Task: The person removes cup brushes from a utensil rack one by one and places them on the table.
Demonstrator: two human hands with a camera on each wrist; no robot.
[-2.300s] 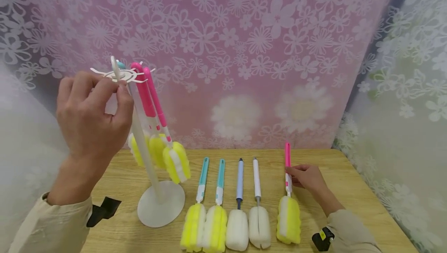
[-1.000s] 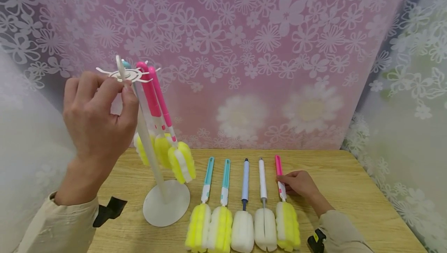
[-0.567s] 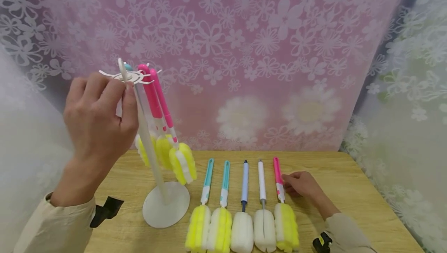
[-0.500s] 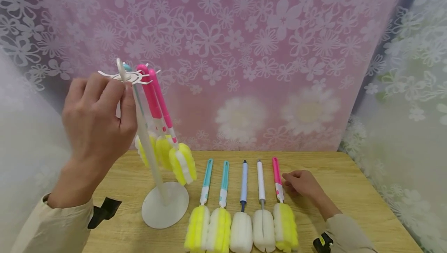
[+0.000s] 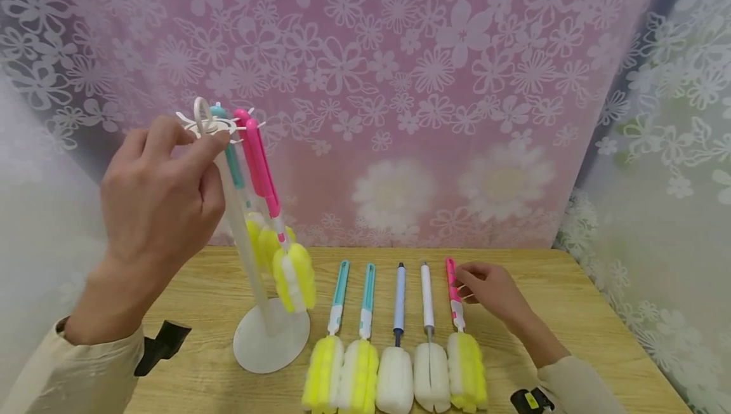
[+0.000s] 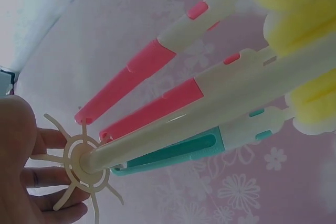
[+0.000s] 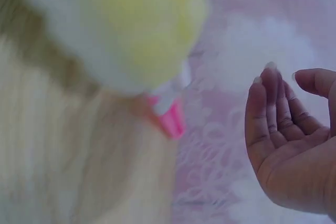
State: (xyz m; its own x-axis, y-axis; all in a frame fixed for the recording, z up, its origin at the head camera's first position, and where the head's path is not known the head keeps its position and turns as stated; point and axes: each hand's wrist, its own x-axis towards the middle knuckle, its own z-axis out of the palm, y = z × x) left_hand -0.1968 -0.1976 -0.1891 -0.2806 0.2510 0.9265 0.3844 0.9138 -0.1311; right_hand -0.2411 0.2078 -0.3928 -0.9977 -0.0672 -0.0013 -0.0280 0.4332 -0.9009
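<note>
With fingertips on its hooked top, my left hand (image 5: 162, 192) holds a white hanging stand (image 5: 242, 242). Three sponge bottle brushes hang there: two with pink handles (image 5: 265, 179) and one with a teal handle (image 5: 234, 166). In the left wrist view, the fingers lie behind the hook ring (image 6: 79, 161), beside several bare hooks. My right hand (image 5: 493, 290) hovers beside a pink-handled bottle brush (image 5: 467, 369) lying at the right end of a row. In the right wrist view, its fingers (image 7: 257, 114) and thumb stand apart with nothing between them.
Left of the pink brush lie a white-handled brush (image 5: 432, 376), a blue-handled brush (image 5: 395, 379) and two teal-handled brushes (image 5: 356, 376), sponges toward me. The round stand base (image 5: 268, 353) sits on the wooden table (image 5: 542, 300). Behind it hangs a pink flowered curtain (image 5: 388, 115).
My right hand has slid the pink brush left against the row, let go and lifted slightly. My left hand has turned the hook ring, so the hanging brushes have shifted and more teal handle shows.
</note>
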